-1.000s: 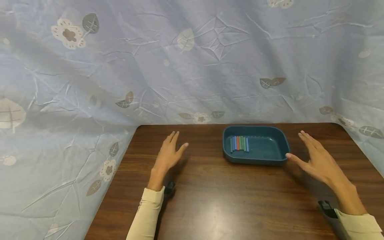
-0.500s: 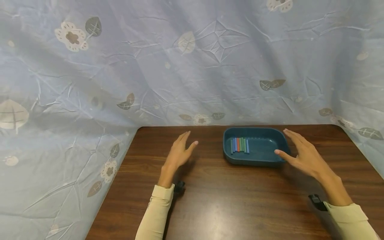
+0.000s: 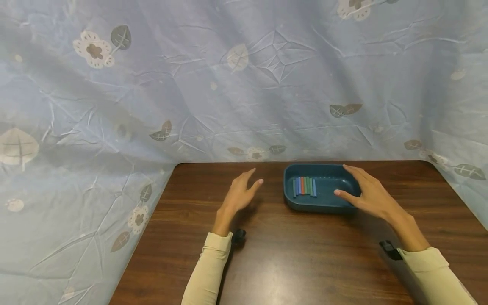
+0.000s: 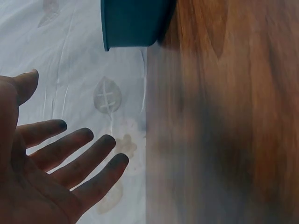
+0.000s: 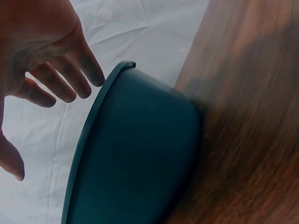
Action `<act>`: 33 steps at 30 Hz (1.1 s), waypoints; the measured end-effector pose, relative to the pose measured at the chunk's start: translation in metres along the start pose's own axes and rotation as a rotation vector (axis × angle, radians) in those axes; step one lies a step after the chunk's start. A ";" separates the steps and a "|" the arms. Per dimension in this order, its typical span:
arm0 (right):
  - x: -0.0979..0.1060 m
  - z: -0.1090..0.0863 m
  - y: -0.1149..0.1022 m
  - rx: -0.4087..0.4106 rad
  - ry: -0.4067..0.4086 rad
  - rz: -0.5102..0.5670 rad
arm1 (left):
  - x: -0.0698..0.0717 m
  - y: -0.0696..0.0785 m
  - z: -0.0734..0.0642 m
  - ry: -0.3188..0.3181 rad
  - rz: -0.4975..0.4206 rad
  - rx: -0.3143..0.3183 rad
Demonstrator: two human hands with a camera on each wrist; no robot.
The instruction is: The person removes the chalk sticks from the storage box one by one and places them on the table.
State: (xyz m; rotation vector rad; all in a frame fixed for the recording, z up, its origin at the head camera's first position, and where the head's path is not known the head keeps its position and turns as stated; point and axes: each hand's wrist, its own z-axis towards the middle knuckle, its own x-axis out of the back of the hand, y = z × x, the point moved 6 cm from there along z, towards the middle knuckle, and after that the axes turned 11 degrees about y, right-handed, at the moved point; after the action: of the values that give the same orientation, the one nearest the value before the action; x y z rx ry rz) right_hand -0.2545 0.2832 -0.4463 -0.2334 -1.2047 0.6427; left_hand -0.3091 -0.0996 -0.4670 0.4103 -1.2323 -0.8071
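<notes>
A dark teal rectangular tray (image 3: 322, 209) stands near the table's back edge. Along its left side lies a row of slim sticks (image 3: 305, 187) that look like chalk, in green, blue and red. My right hand (image 3: 371, 195), fingers spread, hovers over the tray's right end and overlaps its rim in the head view. In the right wrist view the fingertips (image 5: 96, 77) come close to the tray's rim. My left hand (image 3: 240, 192) is held over the table to the left of the tray, palm facing it, fingers apart and holding nothing.
The brown wood-grain table (image 3: 297, 254) reaches back to a pale floral cloth (image 3: 244, 106) that hangs behind it and along the sides. Each wrist carries a small black camera, such as the one at the right wrist (image 3: 390, 250).
My right hand has moved left, from beside the tray to over its right end. The left hand has moved right, closer to the tray. The tray and sticks have stayed put.
</notes>
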 end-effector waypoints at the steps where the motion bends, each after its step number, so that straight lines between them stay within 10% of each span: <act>1: -0.002 0.001 0.000 -0.002 -0.009 0.002 | -0.002 0.001 0.000 0.000 -0.006 -0.005; 20: -0.022 0.018 -0.001 -0.014 -0.111 0.007 | -0.037 0.015 0.009 0.008 -0.153 -0.015; 33: -0.032 0.030 0.000 0.037 -0.119 0.051 | -0.068 0.014 0.005 -0.015 -0.355 0.106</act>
State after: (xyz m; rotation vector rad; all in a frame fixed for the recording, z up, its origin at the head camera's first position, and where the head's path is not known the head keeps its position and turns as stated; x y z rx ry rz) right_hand -0.2883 0.2597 -0.4609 -0.1977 -1.3027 0.7305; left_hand -0.3173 -0.0393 -0.5014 0.7240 -1.2364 -1.0496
